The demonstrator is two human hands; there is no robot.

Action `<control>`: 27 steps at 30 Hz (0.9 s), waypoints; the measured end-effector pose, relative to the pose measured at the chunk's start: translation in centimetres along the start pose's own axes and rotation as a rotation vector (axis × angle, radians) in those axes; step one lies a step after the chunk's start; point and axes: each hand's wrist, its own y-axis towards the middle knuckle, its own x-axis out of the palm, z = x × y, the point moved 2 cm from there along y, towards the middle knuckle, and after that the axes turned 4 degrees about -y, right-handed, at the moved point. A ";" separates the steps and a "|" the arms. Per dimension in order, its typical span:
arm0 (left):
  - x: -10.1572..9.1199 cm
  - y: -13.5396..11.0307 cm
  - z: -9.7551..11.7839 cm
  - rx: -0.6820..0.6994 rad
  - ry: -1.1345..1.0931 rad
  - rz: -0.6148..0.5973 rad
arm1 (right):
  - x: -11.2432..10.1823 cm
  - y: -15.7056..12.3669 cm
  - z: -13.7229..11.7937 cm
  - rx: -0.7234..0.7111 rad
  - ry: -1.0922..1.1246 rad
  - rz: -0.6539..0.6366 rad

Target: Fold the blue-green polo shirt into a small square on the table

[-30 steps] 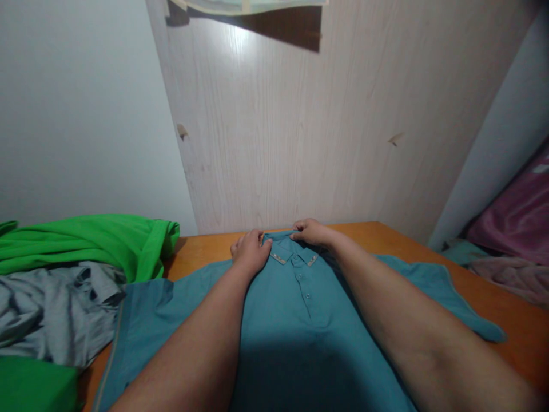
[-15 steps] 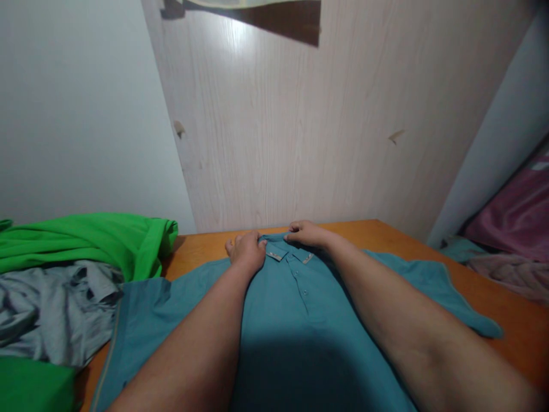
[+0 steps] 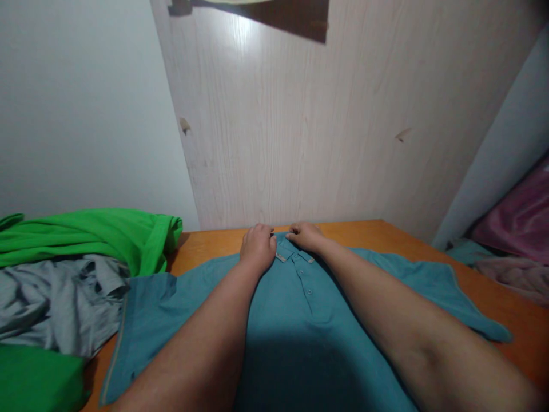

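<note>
Shirt (image 3: 295, 326) lies front up on the table (image 3: 360, 232); your left hand (image 3: 258, 249) and right hand (image 3: 306, 236) pinch its collar (image 3: 283, 250), how firmly I can't tell. Uneven pulling could skew it, and the grey cloth (image 3: 60, 303) could snag the sleeve (image 3: 148, 303) beside it.

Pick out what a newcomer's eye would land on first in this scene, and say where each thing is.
Probably the blue-green shirt, spread over the orange table in the middle, with the left hand and right hand at either side of its collar. Next, likely the bright green cloth at the left, beside a crumpled grey one. Then perhaps the dark brown patch high on the wall.
</note>
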 end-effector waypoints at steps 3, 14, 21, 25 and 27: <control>1.1 -0.1 0.4 0.119 0.028 -0.172 | 0.3 0.6 0.4 0.005 0.041 -0.014; 1.6 -0.7 0.4 0.002 0.098 -0.416 | -3.6 1.6 6.9 0.321 0.053 0.293; 1.6 -0.7 0.3 -0.016 0.116 -0.361 | -0.3 0.1 3.7 0.328 -0.078 0.063; 1.1 -0.4 0.6 0.045 0.097 -0.233 | 0.3 0.0 3.1 0.332 -0.116 0.040; 1.0 -0.3 1.0 0.104 0.068 -0.209 | 0.3 0.1 3.2 0.330 -0.124 0.038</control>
